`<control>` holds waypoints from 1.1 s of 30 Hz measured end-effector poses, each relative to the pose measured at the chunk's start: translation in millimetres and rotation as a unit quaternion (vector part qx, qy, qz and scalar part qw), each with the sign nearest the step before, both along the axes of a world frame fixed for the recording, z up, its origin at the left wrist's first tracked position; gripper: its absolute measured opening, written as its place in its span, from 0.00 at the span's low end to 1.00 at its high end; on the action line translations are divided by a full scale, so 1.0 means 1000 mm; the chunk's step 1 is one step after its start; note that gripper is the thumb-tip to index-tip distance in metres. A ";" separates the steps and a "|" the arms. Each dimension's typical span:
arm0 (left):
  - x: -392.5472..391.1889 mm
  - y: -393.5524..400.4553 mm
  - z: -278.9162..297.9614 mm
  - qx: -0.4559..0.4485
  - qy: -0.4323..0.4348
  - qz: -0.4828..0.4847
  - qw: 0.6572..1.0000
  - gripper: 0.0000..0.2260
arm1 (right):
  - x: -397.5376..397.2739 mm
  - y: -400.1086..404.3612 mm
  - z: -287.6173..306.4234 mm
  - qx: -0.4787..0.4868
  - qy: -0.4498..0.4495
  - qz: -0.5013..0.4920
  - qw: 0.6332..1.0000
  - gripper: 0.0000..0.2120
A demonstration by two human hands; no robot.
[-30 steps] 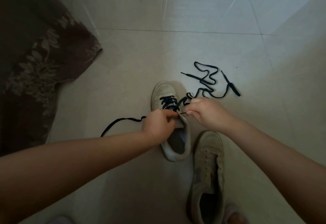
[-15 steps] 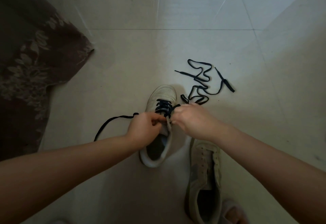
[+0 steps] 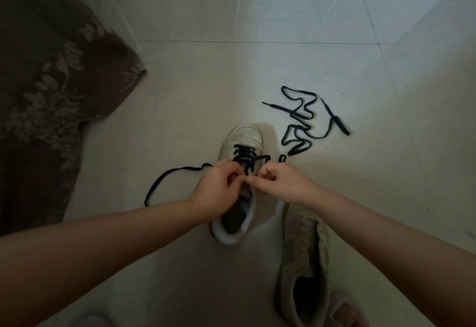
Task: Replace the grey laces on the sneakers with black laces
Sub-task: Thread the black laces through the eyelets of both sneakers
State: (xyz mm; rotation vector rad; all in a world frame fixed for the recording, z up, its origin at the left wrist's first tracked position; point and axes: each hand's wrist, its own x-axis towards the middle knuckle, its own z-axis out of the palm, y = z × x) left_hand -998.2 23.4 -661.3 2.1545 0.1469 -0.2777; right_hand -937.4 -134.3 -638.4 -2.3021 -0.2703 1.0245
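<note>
Black lace being threaded thru the far sneaker (image 3: 240,146) on the tiled floor (image 3: 195,81).

Sneaker is half-laced w/ black lace (image 3: 243,155); its opening nearest the camera shows nothing inside. Lace is pinched by left hand (image 3: 219,187) and right hand (image 3: 280,182), fingers curled tight, knuckles nearly touching. Vs 0.5 s ago: hands drawn closer together, sneaker unmoved. Second sneaker (image 3: 304,262), unlaced, lies at lower right. Spare black lace (image 3: 301,118) is coiled beyond. Patterned cloth (image 3: 51,94) bounds the left; open floor beyond.
</note>
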 end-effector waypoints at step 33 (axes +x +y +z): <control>0.008 0.040 0.025 0.191 -0.039 -0.134 0.972 0.13 | 0.005 0.003 0.004 -0.008 -0.087 -0.002 0.996 0.09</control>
